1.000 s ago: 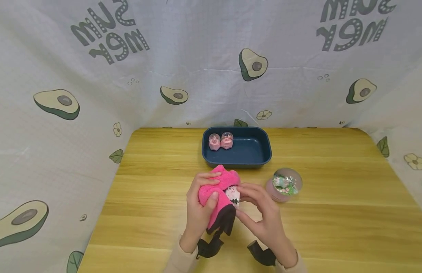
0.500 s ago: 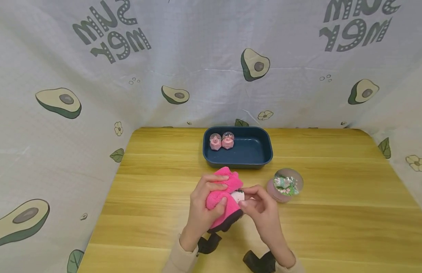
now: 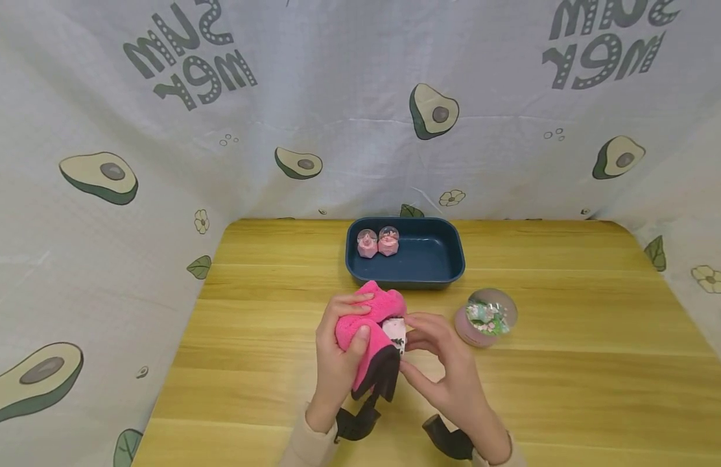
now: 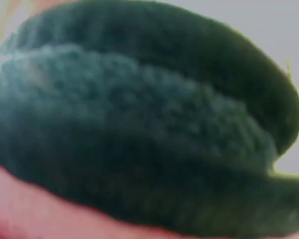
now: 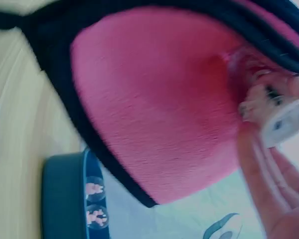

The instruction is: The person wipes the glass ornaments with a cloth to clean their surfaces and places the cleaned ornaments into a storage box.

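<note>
A white curtain (image 3: 349, 78), printed with avocados and mirrored lettering, hangs behind the blue tray and spreads out to both sides of it. The wood-grain tabletop (image 3: 261, 324) extends left, right and toward the person from the blue tray (image 3: 430, 256), which stands near its far edge. On the tray's near side the hands come together over one bundle. The left hand (image 3: 336, 353) grips a pink cloth (image 3: 380, 344) with black edging (the left wrist view gives only blurred dark folds). Right of the tray and nearer the person sits a large snow globe (image 3: 485, 318) with a pale pink base, just beside the right hand (image 3: 458, 370). That hand pinches a white-based globe (image 3: 395, 331), partly wrapped in the cloth in front of the tray. Two small pink globes (image 3: 367, 245) stand side by side in the tray's left part.
</note>
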The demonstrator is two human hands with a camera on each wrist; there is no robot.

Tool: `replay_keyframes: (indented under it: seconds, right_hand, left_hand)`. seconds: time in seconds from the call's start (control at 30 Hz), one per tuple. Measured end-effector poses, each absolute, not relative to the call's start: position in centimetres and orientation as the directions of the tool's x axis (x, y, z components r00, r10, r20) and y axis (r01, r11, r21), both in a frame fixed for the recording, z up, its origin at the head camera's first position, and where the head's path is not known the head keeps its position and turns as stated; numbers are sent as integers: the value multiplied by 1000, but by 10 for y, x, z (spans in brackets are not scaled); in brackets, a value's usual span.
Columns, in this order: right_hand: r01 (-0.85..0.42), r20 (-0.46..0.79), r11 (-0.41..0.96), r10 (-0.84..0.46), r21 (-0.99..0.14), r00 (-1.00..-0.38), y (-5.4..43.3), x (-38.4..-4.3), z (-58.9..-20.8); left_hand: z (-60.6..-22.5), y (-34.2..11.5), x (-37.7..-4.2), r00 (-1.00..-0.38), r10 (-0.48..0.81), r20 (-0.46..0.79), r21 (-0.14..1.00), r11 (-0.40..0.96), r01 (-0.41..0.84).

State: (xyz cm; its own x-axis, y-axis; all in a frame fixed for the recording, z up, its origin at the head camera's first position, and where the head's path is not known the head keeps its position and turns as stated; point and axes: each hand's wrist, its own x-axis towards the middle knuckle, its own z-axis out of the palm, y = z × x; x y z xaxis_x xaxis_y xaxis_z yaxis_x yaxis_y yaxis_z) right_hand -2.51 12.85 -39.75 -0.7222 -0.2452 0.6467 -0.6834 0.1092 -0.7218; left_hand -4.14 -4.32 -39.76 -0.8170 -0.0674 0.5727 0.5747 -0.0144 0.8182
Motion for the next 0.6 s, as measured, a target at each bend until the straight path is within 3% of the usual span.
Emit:
replay_keyframes:
  seconds: [0.1, 0.3, 0.43, 0.6]
  right_hand:
    - [-802, 766, 143, -240, -579, -596, 128, -30, -401]
    - [-871, 846, 56, -213, -489, -489, 128, -36, -401]
    - [-854, 848, -82, -205, -513, -489, 129, -38, -404]
    - [-748, 769, -180, -170, -639, -616, 130, -33, -408]
  left_hand:
    - [-397, -44, -41, -825, -54, 563, 824, -45, 565]
    - [-397, -45, -40, -796, 2, 605, 794, -76, 603]
    - [-396, -46, -39, -769, 25, 639, 768, -78, 636]
    - [-395, -45, -41, -683, 63, 728, 685, -31, 728]
